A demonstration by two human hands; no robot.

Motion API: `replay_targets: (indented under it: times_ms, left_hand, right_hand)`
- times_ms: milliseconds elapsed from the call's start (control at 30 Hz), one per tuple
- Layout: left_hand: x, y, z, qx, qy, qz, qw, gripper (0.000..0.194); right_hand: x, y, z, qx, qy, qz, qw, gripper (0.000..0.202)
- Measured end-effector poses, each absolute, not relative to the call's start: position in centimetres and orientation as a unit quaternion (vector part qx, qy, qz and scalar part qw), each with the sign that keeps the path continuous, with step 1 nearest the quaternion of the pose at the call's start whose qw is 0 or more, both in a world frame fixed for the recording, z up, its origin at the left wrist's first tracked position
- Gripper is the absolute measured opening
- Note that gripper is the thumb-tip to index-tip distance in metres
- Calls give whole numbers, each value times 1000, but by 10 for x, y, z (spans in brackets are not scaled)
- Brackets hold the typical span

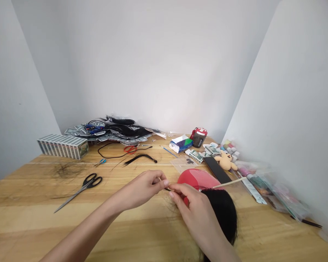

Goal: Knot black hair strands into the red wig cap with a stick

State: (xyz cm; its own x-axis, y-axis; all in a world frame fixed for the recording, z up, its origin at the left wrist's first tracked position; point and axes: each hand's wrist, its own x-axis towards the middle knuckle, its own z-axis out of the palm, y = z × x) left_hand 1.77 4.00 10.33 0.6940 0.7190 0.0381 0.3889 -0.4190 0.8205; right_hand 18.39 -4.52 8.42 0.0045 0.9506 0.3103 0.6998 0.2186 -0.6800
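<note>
Black hair (225, 211), thin strand (167, 189) pinched

On my feed I see a patterned box (62, 146) at middle left, a blue-and-green packet (182, 145) right of centre, a plush toy (225, 161) farther right.

From my screen I see table (125, 236) of smooth wood, black-handled scissors (78, 190) with metal blades, smooth black hair (224, 214), toy (225, 161) of matt knitted yarn.

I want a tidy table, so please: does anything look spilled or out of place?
Yes: loose dark strands lie scattered on the table beyond the black-handled scissors. They look stray, not gathered like the lock farther right.
</note>
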Motion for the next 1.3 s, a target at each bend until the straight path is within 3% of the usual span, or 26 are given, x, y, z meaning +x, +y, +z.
replay_targets:
  times_ms: [367, 600, 900, 1300]
  left_hand:
    - [3, 45, 115, 796, 259, 201, 509, 27]
    - [4, 57, 112, 587, 317, 385, 638, 28]
    - [19, 50, 103, 438, 302, 423, 733, 24]
    - [13, 56, 104, 410, 292, 461, 731, 23]
  right_hand:
    - [200, -32, 83, -588, -670, 160, 425, 19]
    - [187, -40, 84, -592, -577, 102, 553, 17]
    - [143, -4, 91, -531, -614, 226, 539, 30]
    - [139, -14, 70, -539, -611, 226, 535, 24]
